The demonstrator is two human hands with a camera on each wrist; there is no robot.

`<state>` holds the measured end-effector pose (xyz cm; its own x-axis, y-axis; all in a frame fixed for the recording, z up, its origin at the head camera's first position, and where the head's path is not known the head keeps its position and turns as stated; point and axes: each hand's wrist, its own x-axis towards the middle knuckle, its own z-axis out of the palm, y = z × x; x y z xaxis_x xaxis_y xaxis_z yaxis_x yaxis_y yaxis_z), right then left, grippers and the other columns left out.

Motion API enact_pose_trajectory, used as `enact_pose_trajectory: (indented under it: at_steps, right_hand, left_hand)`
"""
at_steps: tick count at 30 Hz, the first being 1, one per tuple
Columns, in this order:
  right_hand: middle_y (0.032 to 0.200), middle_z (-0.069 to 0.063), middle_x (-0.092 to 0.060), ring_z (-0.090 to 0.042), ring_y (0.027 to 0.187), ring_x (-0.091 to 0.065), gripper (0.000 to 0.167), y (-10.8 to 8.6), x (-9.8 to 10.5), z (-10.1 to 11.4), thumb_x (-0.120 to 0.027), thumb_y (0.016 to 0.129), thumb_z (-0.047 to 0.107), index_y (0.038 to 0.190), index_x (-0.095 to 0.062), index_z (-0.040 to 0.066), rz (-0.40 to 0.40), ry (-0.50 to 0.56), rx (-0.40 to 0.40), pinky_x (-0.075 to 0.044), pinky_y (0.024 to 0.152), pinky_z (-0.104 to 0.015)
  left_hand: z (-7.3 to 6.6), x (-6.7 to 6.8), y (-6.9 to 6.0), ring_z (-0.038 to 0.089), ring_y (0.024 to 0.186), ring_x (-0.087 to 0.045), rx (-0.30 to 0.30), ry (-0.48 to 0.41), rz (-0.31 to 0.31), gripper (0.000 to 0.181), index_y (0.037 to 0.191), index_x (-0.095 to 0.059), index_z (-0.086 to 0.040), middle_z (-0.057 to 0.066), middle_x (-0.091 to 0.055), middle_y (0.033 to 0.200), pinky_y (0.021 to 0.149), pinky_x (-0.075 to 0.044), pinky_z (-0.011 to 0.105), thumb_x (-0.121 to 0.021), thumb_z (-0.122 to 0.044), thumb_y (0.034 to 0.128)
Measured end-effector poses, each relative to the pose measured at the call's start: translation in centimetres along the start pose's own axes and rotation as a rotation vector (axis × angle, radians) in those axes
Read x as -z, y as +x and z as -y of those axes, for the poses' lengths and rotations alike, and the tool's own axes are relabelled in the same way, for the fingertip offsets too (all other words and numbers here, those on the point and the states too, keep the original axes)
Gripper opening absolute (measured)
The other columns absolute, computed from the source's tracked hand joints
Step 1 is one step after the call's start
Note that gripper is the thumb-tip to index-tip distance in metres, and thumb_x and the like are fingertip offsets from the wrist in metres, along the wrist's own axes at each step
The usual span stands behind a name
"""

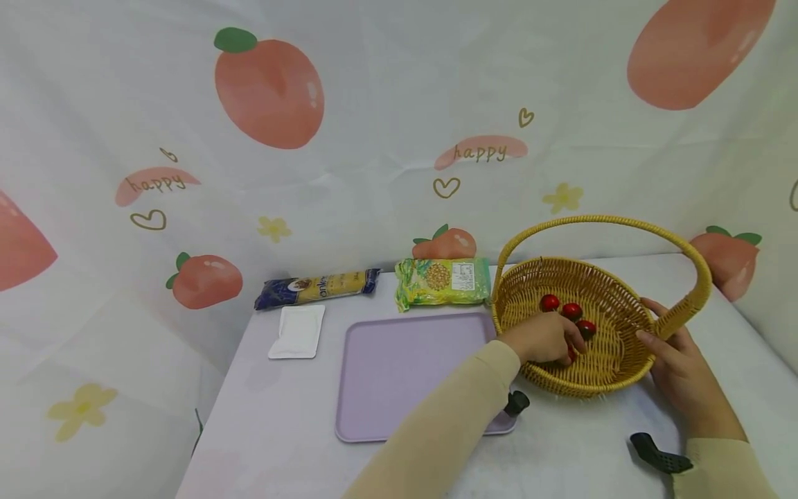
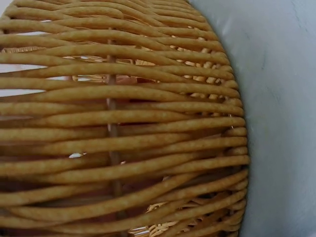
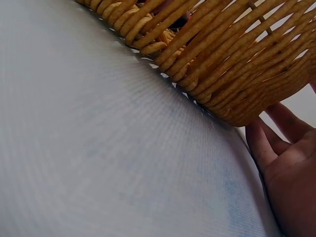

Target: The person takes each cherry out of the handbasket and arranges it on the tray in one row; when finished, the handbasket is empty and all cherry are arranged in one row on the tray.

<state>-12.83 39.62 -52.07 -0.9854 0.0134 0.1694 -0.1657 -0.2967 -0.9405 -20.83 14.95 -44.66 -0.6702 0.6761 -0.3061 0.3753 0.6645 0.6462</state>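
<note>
In the head view, a woven basket (image 1: 598,378) with a tall handle stands at the right. The left hand (image 1: 542,338) reaches over its near left rim, fingers curled down around a red fruit (image 1: 571,353). Beyond those fingers lie several more red fruits (image 1: 571,311). At the basket's right side the right hand (image 1: 682,371) grips the rim near the handle's base, thumb on the inner side. The left wrist view is filled by the basket's wall (image 2: 118,118), with that hand out of sight. The right wrist view has the right hand (image 3: 291,168) against the basket's edge (image 3: 232,98).
Left of the basket lies a purple tray (image 1: 405,374), partly under the left forearm. Behind it are a green and yellow packet (image 1: 442,283) and a long blue and gold packet (image 1: 318,287). A white packet (image 1: 298,333) lies further left. Black pieces show near both wrists.
</note>
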Motion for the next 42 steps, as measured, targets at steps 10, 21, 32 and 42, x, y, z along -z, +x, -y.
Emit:
enact_pose_trajectory:
  at_steps: [10,21,32,42]
  right_hand:
    - [0.156,0.004,-0.041,-0.005,0.134,-0.048,0.063,0.2,-0.2,0.1,-0.044,0.113,-0.003,0.171,-0.035,0.020,-0.019,-0.017,-0.010,-0.046,0.096,-0.015]
    - [0.155,0.004,-0.041,-0.005,0.133,-0.048,0.063,0.2,-0.4,0.3,-0.045,0.113,-0.002,0.170,-0.037,0.023,-0.034,-0.019,-0.020,-0.046,0.096,-0.015]
    - [0.157,0.004,-0.041,-0.006,0.135,-0.047,0.062,-0.1,-0.4,0.2,-0.044,0.114,-0.003,0.171,-0.035,0.020,-0.016,-0.018,-0.006,-0.044,0.097,-0.016]
    - [0.159,0.004,-0.039,-0.006,0.136,-0.046,0.062,0.0,-0.4,0.0,-0.044,0.114,-0.002,0.171,-0.035,0.020,-0.024,-0.020,-0.004,-0.042,0.100,-0.016]
  left_hand:
    - [1.0,1.1,-0.3,-0.005,0.100,-0.061,-0.178,-0.258,-0.113,0.016,0.120,-0.083,-0.022,-0.022,-0.071,0.106,0.086,-0.047,0.014,-0.080,-0.022,0.1036]
    - [1.2,1.2,-1.0,0.004,0.091,-0.067,-0.251,-0.649,-0.200,0.025,0.128,-0.077,-0.008,-0.012,-0.069,0.106,0.079,-0.059,0.024,-0.076,-0.004,0.1040]
    - [1.5,1.0,-1.4,0.004,0.091,-0.069,-0.277,-0.732,-0.303,0.025,0.129,-0.076,-0.010,-0.012,-0.068,0.115,0.085,-0.062,0.033,-0.074,-0.004,0.1053]
    - [1.9,1.1,-3.1,0.006,0.093,-0.072,-0.350,-0.811,-0.391,0.027,0.130,-0.075,-0.004,-0.011,-0.067,0.115,0.088,-0.062,0.039,-0.074,0.002,0.1036]
